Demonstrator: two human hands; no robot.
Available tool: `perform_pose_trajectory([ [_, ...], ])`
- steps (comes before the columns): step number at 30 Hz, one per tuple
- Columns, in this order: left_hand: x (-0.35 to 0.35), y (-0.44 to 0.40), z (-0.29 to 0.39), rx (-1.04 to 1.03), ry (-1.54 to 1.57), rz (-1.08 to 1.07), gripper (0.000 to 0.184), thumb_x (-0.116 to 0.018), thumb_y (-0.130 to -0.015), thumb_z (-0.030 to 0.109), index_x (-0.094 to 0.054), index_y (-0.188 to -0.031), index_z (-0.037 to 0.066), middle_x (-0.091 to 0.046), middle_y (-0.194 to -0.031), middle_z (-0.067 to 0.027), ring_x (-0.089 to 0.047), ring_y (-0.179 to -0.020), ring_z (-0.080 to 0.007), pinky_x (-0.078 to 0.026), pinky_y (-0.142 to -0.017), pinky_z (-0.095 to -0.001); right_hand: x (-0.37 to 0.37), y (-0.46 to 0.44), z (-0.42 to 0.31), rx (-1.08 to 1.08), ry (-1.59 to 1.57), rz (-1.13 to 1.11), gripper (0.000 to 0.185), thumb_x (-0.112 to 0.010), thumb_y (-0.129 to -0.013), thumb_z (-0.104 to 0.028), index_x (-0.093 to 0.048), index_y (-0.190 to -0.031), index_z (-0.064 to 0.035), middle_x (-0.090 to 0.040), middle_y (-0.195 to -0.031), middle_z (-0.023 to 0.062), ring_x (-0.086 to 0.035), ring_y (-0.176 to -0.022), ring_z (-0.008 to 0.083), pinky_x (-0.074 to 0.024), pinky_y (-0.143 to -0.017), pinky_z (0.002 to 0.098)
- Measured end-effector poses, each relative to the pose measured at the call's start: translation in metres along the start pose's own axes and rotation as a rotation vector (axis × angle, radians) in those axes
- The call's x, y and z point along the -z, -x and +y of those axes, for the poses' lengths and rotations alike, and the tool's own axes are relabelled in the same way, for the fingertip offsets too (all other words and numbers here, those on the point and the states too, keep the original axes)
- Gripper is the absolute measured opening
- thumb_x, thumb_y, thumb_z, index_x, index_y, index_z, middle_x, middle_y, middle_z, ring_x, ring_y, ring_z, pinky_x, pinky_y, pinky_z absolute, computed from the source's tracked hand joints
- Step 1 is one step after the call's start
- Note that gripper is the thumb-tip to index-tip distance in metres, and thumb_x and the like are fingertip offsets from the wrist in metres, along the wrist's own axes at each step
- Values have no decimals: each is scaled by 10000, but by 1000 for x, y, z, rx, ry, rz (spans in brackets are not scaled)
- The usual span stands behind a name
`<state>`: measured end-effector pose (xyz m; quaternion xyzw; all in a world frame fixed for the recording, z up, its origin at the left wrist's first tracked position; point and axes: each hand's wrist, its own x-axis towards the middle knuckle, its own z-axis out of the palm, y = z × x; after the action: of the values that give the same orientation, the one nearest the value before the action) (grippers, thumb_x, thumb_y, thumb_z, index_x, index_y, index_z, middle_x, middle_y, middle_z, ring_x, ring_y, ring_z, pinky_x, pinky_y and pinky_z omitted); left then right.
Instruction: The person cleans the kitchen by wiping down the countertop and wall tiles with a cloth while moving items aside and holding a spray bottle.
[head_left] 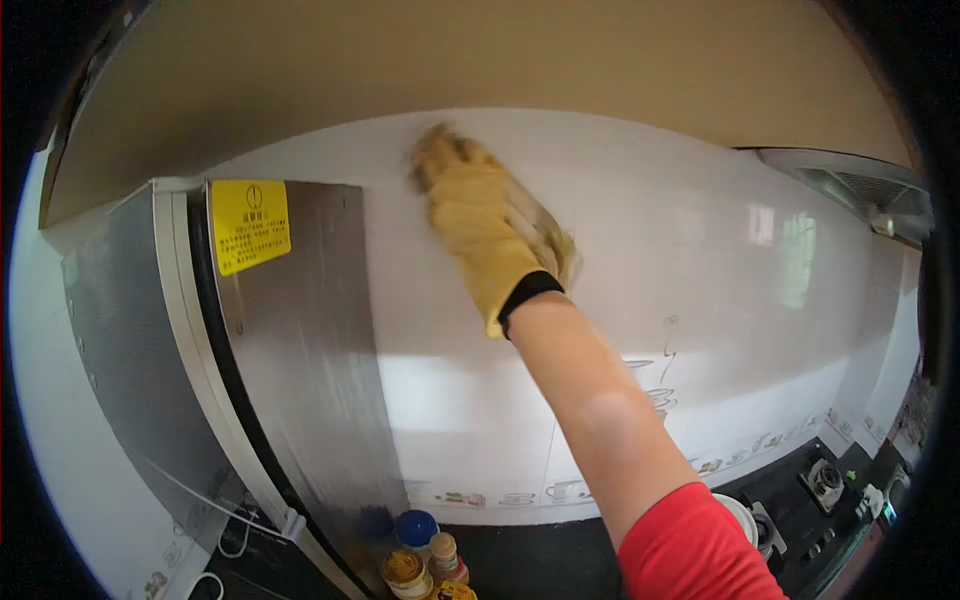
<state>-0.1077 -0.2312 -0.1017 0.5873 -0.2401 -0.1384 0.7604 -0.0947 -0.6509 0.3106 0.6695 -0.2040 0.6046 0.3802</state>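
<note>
Right grip [462, 182] (yellow-gloved, blurred) with cloth [546, 232] at white wall [650, 220].

"How is the person's right arm [605, 410] set?"
"It slants from the bottom, right of centre, up toward the upper left, reaching out nearly straight, sleeved at its near end and bare from there to the wrist [538, 318]."
"Does that wrist bend?"
"Only slightly, as seen from here; it carries on almost in line with the arm."
"And the right hand [465, 195]?"
"Gloved and raised above the wrist, its back to the view. The fingers [443, 158] are blurred, their curl unclear."
</note>
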Motion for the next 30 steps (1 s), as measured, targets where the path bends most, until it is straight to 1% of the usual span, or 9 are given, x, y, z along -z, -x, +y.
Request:
perform_pose_trajectory([
  [6,7,20,1,-17,-4,62,746,-575,-837,-42,-214,-1482,57,-426,-1414,-139,-425,-1302,-255,-396,-1015,-377,8,76,-17,376,-241,-106,498,-557,-762,-87,-561,-1258,-131,-488,-1345,41,-442,-1219,301,-378,-982,447],
  [8,17,27,-2,-37,1,75,747,-578,-836,-40,-215,-1482,57,-426,-1413,-139,-425,-1302,-257,-398,-1014,-377,34,139,-22,389,-396,-330,418,-501,-827,-124,-568,-1238,-77,-526,-1285,79,-459,-1183,309,-381,-988,457],
  [11,7,42,33,31,148,74,743,-593,-831,-38,-233,-1475,49,-432,-1409,-138,-420,-1305,-266,-382,-1031,-377,45,250,-16,787,-378,-567,406,-525,-838,-201,-581,-1217,-66,-539,-1265,73,-480,-1163,291,-411,-961,462],
  [16,36,36,-11,-94,-46,40,735,-633,-815,-21,-272,-1454,15,-430,-1412,-145,-422,-1300,-270,-370,-1039,-369,37,229,0,600,-406,-635,392,-555,-816,-184,-606,-1194,-96,-528,-1298,62,-463,-1193,293,-414,-971,458],
  [18,42,35,-23,-117,54,30,737,-655,-803,-4,-290,-1443,13,-439,-1405,-146,-437,-1284,-266,-395,-1007,-359,47,159,-4,456,-161,-420,416,-556,-811,-153,-587,-1225,-130,-502,-1336,58,-442,-1220,303,-393,-993,467],
  [19,45,32,-28,-101,-201,31,720,-664,-793,7,-320,-1425,11,-460,-1384,-145,-452,-1265,-263,-421,-966,-347,31,128,-4,434,-49,-303,430,-547,-815,-125,-572,-1243,-148,-473,-1367,49,-437,-1230,305,-381,-993,478],
  [20,48,32,-28,-107,-205,38,720,-664,-793,7,-320,-1425,11,-460,-1384,-145,-452,-1265,-263,-421,-966,-347,10,91,-9,365,-38,-192,459,-556,-800,-120,-566,-1258,-150,-454,-1384,48,-434,-1230,313,-379,-987,485],
  [24,36,32,-21,-27,90,140,680,-656,-789,2,-353,-1398,10,-489,-1347,-145,-471,-1242,-257,-447,-937,-348,9,-12,-44,246,-69,-151,476,-548,-802,-122,-556,-1277,-141,-461,-1376,55,-423,-1235,322,-377,-978,487],
  [30,42,31,-27,-70,-107,122,636,-645,-806,3,-372,-1381,18,-490,-1341,-154,-499,-1203,-247,-452,-918,-336,-11,99,-68,382,-21,-96,537,-573,-767,-166,-520,-1288,-48,-450,-1371,137,-436,-1200,336,-389,-956,475],
])
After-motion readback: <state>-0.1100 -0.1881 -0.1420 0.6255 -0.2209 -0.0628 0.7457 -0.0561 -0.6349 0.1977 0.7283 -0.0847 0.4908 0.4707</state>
